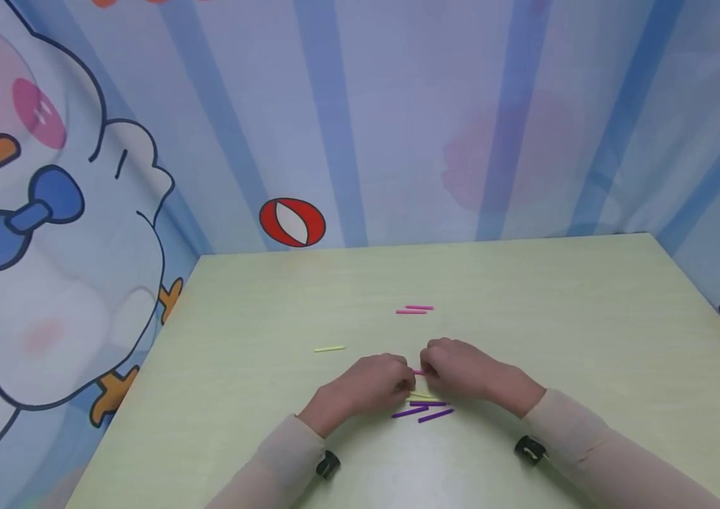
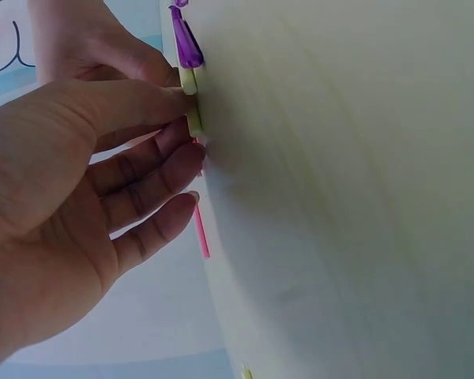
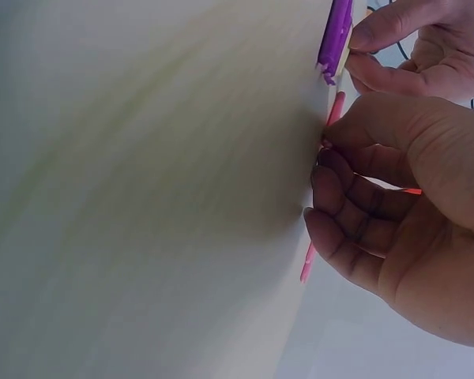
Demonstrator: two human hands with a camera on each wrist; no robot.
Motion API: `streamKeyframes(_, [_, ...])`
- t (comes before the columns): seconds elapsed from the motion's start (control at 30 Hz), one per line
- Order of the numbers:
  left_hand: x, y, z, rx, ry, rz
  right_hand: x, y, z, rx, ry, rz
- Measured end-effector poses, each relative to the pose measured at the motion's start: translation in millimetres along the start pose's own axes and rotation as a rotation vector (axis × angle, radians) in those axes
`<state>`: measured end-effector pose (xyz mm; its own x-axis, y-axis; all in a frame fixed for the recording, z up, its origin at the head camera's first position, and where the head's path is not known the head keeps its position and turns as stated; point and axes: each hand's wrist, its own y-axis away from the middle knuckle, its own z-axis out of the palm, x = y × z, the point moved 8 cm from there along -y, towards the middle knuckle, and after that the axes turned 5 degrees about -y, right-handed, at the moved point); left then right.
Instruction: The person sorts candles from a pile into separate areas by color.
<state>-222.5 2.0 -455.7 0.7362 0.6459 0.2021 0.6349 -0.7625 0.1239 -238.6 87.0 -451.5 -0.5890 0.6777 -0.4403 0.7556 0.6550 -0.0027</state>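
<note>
A pink stick [image 3: 336, 108], thin, straight and smooth, is pinched between the thumb and fingertips of the right hand [image 1: 464, 369], low above or on the surface [image 1: 245, 304]; which of the two I cannot tell. From the head view only a short bright length of it shows, bridging the small gap between the hands. The left hand [image 1: 369, 382] is at its 9 o'clock, thumb and fingertips curled together on one of the pale yellow sticks [image 2: 194, 122], which are matt and faintly greenish in the wrist view; whether it has one or both I cannot tell. These lie at 6 o'clock from the pink stick, nearly parallel, their left ends beside the left hand. Just below them sit three purple sticks, deep and slightly glossy: the top one [image 1: 428, 404] runs almost level from 9 to 3 o'clock, while the lower left one [image 1: 409, 412] and the lower right one [image 1: 436, 416] slant up toward 2 o'clock. In the right wrist view the purple ends look rough and uneven. Well away at 12 o'clock from the hands, a pair of hot-pink sticks [image 1: 411, 312] lies side by side, slightly staggered. A lone yellow stick [image 1: 330, 348] rests at 10 o'clock from the left hand, tilted slightly.
</note>
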Motion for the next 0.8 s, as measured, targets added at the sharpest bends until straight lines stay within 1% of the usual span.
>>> streamKeyframes(0.2, [0.0,-0.7,0.0,0.007,-0.007,0.003,-1,-1.1,1,-0.004,0.055,-0.027])
streamKeyframes(0.37, [-1.6,-0.5,1.5,0.002,-0.011,-0.002,1,-1.9,-2,-0.019,0.061,-0.027])
streamKeyframes(0.53, [-0.4,0.3,-0.4,0.01,-0.029,0.01,8,-7.6,-14,-0.013,0.086,-0.004])
streamKeyframes(0.8, [0.2,0.7,-0.5,-0.007,-0.049,0.002,26,-19.0,-36,0.02,0.116,0.026])
